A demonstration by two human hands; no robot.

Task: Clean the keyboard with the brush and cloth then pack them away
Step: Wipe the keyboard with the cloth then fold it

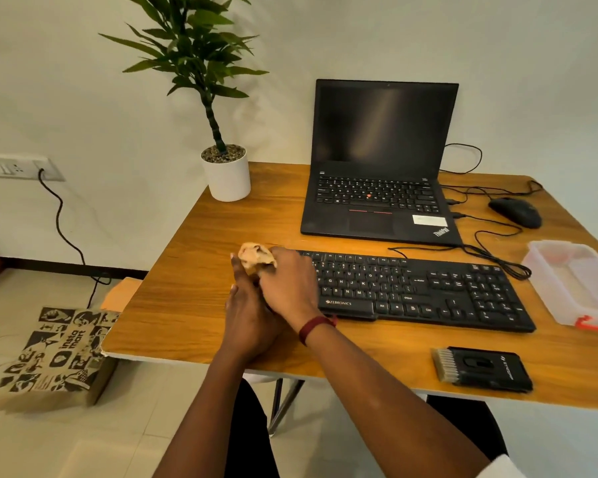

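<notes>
Seen from above, a wooden tabletop [201,270] with a glossy grain holds a black keyboard [428,291] lying flat near the front. Both hands meet at its left end. The right hand [287,281] closes its grip around a crumpled tan cloth [256,257], which bulges out above the fingers; this hand covers the keyboard's leftmost keys, so they cannot be seen. The left hand [247,315] lies against it just beside the keyboard, fingers straight and together, pressed to the cloth's underside; whether it actually holds the cloth cannot be told. A dark red band [313,328] circles the right wrist.

The brush [482,369], a flat black block with pale bristles along its left side, lies near the front edge, well apart from the hands. Behind the keyboard stands an open black laptop [380,167], screen dark. A black mouse [515,211] and tangled cables [491,250] sit at the right. A clear plastic box [546,277] with a red clasp is cut off by the right edge. A white pot with a leafy plant [227,174] stands at the back left corner. On the floor left of the table sits a printed paper bag [54,353].
</notes>
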